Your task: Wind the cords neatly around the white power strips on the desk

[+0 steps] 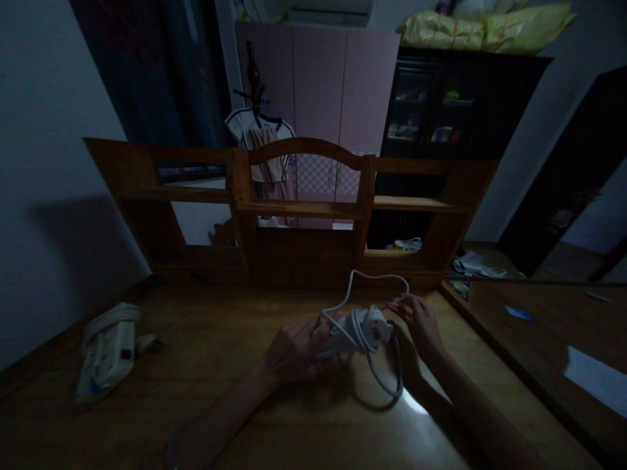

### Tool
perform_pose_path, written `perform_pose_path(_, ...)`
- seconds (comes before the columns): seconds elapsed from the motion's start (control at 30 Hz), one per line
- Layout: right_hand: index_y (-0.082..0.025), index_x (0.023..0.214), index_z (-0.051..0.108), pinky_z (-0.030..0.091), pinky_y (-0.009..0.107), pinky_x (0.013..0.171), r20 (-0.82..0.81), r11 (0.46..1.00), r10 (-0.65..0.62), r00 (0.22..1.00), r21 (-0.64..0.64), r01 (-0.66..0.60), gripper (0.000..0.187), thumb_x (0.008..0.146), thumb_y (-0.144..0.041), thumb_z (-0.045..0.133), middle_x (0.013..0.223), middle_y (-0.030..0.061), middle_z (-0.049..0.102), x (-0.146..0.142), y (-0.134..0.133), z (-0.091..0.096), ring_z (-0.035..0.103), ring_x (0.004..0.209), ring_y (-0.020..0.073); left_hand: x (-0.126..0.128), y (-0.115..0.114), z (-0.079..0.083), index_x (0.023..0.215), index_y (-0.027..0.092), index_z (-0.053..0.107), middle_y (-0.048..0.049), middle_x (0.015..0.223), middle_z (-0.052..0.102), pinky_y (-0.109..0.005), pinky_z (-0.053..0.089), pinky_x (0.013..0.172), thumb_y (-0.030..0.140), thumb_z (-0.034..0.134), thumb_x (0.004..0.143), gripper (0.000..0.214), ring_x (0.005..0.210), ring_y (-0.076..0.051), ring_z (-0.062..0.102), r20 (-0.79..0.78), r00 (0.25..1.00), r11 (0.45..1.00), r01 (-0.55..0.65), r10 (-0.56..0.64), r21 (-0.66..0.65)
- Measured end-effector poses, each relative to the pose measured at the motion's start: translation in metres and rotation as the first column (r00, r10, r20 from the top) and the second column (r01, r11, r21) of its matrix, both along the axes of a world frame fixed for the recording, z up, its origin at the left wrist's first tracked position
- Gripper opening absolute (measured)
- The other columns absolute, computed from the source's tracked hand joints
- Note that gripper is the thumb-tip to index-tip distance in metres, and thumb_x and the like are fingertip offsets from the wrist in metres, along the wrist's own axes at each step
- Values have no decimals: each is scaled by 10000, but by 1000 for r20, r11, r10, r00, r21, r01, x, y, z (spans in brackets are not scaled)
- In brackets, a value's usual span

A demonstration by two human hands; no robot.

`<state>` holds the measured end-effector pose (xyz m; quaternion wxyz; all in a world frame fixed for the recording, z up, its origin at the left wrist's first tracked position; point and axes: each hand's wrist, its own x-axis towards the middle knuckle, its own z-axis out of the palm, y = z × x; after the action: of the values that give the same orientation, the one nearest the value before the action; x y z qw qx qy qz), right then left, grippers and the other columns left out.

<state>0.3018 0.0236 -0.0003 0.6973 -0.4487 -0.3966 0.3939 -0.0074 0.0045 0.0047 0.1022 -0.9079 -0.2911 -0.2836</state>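
Left arm: bare forearm (230, 405) rising from the lower edge, slanting up and to the right.
Left wrist: nearly in line with the forearm.
Left hand (300, 347): back upward, fingers pointing right and curled in a grip.
Right arm: bare forearm (467, 395) from the lower right, slanting up and to the left.
Right hand (415, 318): slightly farther forward than the left, fingers bent inward.
Right fingertips (393, 305): drawn together in a pinch, nails reddish.
Spacing: hands near each other, apart.
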Motion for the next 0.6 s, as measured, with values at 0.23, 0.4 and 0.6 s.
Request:
perform_pose_path(0.23, -188, 933, 561, 529, 339, 889, -12, 981, -130, 992, 147, 130, 239, 794, -350, 668, 928, 22, 638, 0, 3, 4, 688, 895, 188, 3, -7, 11, 1376, 338, 412, -105, 1067, 628, -356, 517, 740, 436, 507, 857, 536, 910, -249, 628, -186, 977, 994, 110, -108, 1)
perform_pose_path(0.4, -198, 817, 541, 546, 257, 572, -45, 973, -185, 982, 132, 190, 252, 820, -444, 597, 783, -1, 633, 18, 6, -1, 652, 595, 130, -1, -1, 8, 1411, 299, 360, -114, 1176, 585, -359, 514, 769, 391, 566, 800, 652, 982, -268, 609, -151, 988, 998, 10, -20, -63)
perform_pose_path(0.6, -221, 717, 476, 572, 279, 557, -220, 988, -116, 969, 78, 136, 286, 841, -475, 526, 608, -20, 580, 39, 18, -19, 631, 558, 139, 2, 6, 3, 1436, 274, 307, -96, 1169, 585, -351, 513, 725, 460, 597, 776, 744, 921, -263, 629, 11, 960, 951, -275, 279, -144)
